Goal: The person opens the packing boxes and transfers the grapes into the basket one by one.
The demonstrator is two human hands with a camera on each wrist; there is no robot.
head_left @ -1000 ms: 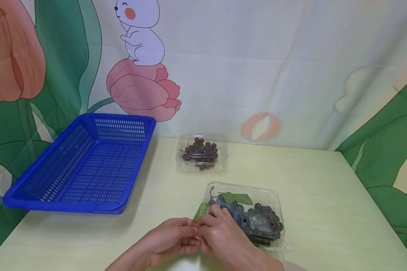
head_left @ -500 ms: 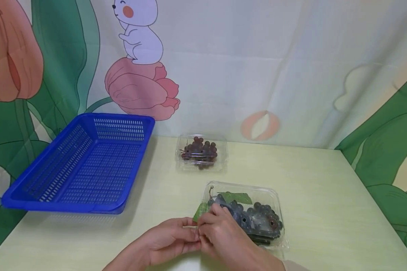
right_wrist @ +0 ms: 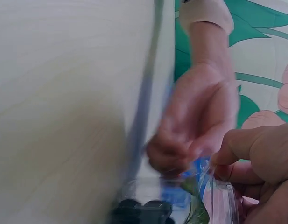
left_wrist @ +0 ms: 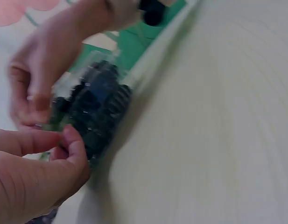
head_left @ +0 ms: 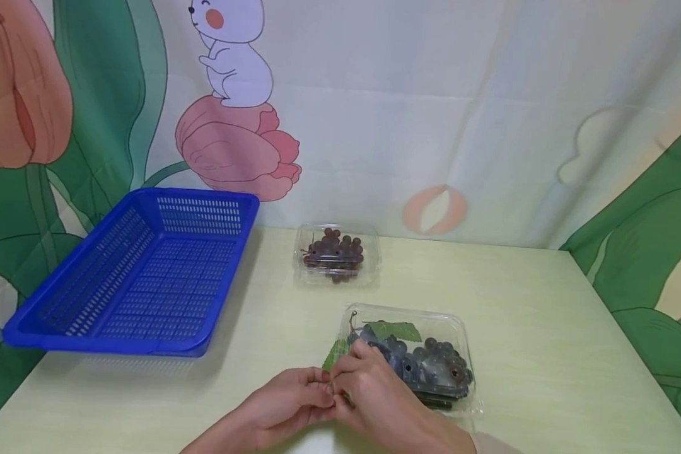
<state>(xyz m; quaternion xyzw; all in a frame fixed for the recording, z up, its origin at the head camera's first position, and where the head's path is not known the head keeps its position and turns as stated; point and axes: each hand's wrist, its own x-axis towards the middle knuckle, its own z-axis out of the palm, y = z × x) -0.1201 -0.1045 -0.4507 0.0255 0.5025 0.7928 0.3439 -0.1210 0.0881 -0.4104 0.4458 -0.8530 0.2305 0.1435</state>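
Note:
A clear plastic clamshell box of dark grapes lies on the table at front right, leaves inside. One green leaf shows at its left side. My left hand and right hand meet at the box's near left corner, fingertips almost touching. In the right wrist view, the right hand pinches a clear edge of the plastic box. The left hand has thumb and forefinger together at the same edge; what lies between them is mostly hidden.
A blue perforated basket stands at the left. Toward the back wall, a smaller clear box holds reddish grapes. A printed cloth hangs behind the pale table.
Both hands stay at the box corner. The left fingers and thumb have shifted slightly along the edge. Box, basket and smaller box have not moved.

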